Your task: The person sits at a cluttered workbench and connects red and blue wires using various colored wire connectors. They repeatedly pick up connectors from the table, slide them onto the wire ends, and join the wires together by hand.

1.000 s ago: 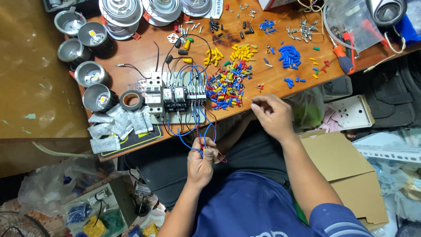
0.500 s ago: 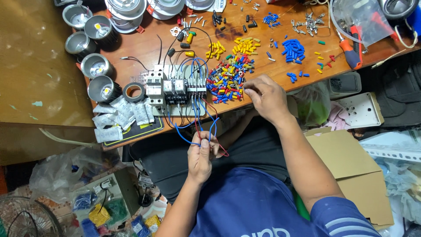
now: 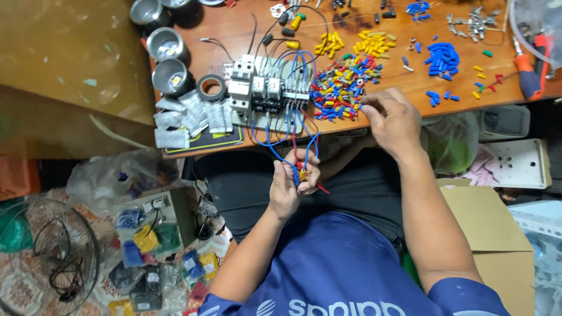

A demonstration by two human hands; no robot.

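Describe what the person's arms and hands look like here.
Both hands, left hand and right hand, are bare: no gloves, and no rings or watch that I can make out. The forearms are uncovered; a blue short sleeve with white lettering across the shirt covers the upper arms.

Your reddish-brown wooden desk carries a mixed heap of red, yellow and blue plastic wire terminals, with a separate all-blue pile and an all-yellow pile beside it. The white and black row of circuit breakers trails blue, red and black wires down to your left hand, which holds a yellow piece among them. You wear a dark blue shirt with white lettering; a grey roll of tape and shiny silver lamp cups sit left.
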